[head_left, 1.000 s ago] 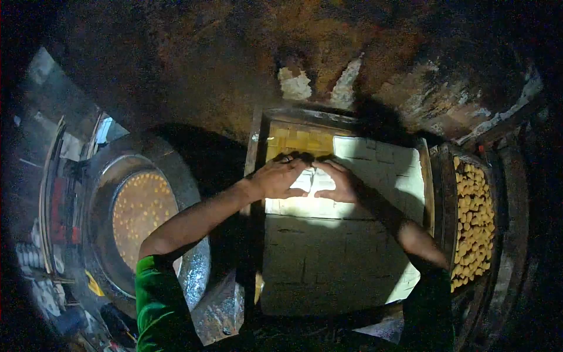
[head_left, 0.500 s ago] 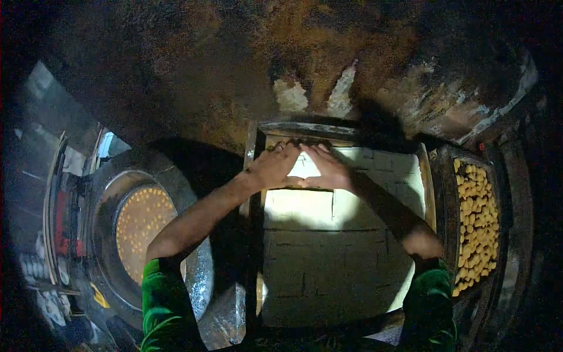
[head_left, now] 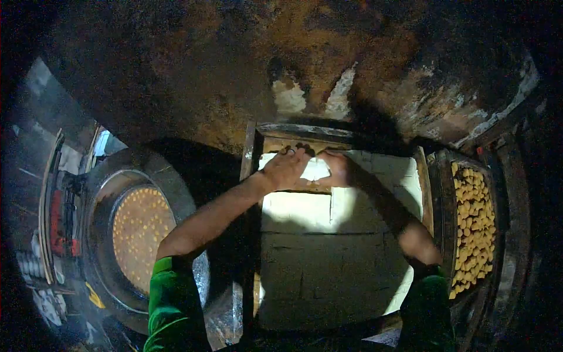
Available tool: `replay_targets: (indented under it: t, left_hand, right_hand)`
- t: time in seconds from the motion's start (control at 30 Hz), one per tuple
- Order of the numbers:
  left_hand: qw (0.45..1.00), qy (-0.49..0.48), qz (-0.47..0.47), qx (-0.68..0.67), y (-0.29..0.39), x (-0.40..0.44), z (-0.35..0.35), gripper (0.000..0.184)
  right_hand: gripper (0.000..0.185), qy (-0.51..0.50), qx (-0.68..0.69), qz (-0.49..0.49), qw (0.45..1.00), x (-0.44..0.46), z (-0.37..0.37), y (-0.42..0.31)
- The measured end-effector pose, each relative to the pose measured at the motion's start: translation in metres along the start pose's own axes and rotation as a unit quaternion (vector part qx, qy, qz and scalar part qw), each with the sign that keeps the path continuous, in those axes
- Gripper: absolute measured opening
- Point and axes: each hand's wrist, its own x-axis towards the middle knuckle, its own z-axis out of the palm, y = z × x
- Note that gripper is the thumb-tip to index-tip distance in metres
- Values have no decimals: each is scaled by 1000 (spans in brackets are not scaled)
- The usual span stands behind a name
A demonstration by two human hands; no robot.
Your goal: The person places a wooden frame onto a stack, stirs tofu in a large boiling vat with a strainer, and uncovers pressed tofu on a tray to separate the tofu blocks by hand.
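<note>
White tofu, scored into blocks, fills a wooden-framed tray in front of me. At its far left part, my left hand and my right hand close in from either side on a bright white tofu block. My left fingers lie along the block's left side and reach forward. The right fingers are curled, with the thumb near the block's front. Bare wooden board shows just in front of and behind the block. The undersides of both hands are hidden.
On the left stands a large round pan of liquid with many small yellow pieces floating in it. A wooden tray at the right holds heaped yellow pieces. Behind the tofu rises a stained brown wall.
My right hand has curled its fingers, and its thumb has moved apart from the left one. The left hand has shifted slightly right. The white block between them shows more.
</note>
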Motion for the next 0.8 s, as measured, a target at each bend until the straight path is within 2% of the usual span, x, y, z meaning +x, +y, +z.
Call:
replay_targets:
  t: [0.13, 0.17, 0.23, 0.27, 0.33, 0.4, 0.47, 0.53, 0.57, 0.63, 0.7, 0.73, 0.77, 0.8]
  left_hand:
    - [1000, -4, -2, -2, 5, 2, -12, 71]
    - [1000, -3, -1, -1, 2, 2, -6, 71]
    - [983, 148, 71, 85, -6, 1, 10, 67]
    - [983, 147, 71, 88, -5, 0, 6, 67]
    - [999, 37, 27, -12, -2, -1, -3, 67]
    - [999, 50, 18, -12, -3, -3, 5, 67]
    - [998, 65, 10, -18, 0, 0, 3, 67]
    - [990, -116, -48, -67, 5, 6, -21, 70]
    - [990, -117, -48, -67, 2, 5, -14, 70]
    - [1000, 6, 8, -21, -2, -1, -1, 78]
    - [998, -9, 1, -68, -10, -7, -11, 83]
    - [993, -26, -10, -116, -14, -12, -17, 88]
    - [993, -28, -9, -116, -16, -15, -39, 88]
    - [987, -126, -51, -90, -16, -18, -70, 92]
  right_hand:
    - [76, -25, 20, 24, 999, 2, -3, -5]
    - [75, 13, -20, 25, 999, 3, 0, -17]
    - [74, 52, -59, 24, 997, 0, 7, -18]
    - [73, 67, -60, 22, 996, -1, 16, -6]
    - [72, 86, -61, 16, 994, -2, 14, -1]
    - [69, 66, 72, 47, 994, -7, 2, -8]
    - [69, 55, 60, 49, 995, -5, 0, -12]
    - [69, 45, 48, 52, 996, -2, 7, -2]
    - [72, 42, 45, 40, 997, 1, 10, -2]
    - [76, 40, 44, 31, 998, -1, 15, -4]
    - [90, 31, -160, -15, 987, -2, 2, -23]
    - [102, -43, -190, 40, 980, -1, -4, -25]
    - [102, -43, -188, 41, 980, -1, -9, -31]
    - [104, -22, -181, 35, 983, 0, -14, -42]
